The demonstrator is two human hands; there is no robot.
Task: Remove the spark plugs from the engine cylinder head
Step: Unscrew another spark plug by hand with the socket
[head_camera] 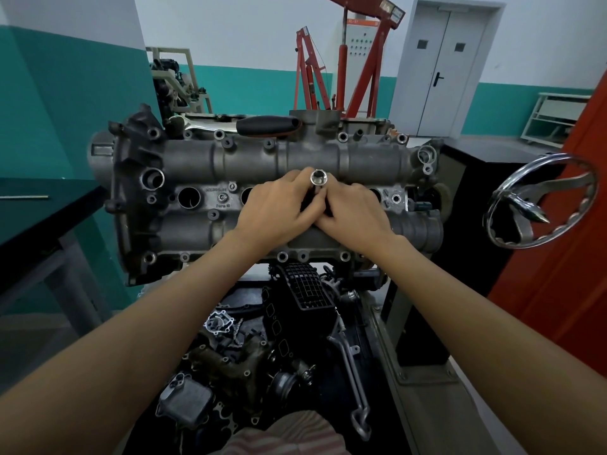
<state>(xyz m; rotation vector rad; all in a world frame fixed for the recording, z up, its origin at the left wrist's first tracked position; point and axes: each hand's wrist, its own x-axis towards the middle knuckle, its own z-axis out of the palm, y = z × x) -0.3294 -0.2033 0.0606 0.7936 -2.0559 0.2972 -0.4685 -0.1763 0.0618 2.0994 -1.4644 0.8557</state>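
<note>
Both hands meet over the middle of the grey engine head [262,159], which sits across the view on a stand. The left hand [279,208] and the right hand [354,211] each have their fingers curled around a shiny metal socket [318,178] that stands upright in the middle row of holes; so each grip is clamped on that tool, the fingertips touching one another just below its open top. Whether a spark plug sits in the socket I cannot tell, as the hands hide the hole beneath. To the left of the hands, an open round plug hole [189,197] shows dark inside, with another partly covered by the left hand. On the far edge of the engine head lies a wrench with a black handle [267,124]. To the right stands a chrome handwheel [538,200]. Below the engine head, near the person, loose engine parts [236,356] lie in a heap. A red hoist [358,54] stands far off by the wall, beside a grey double door [443,64].
</note>
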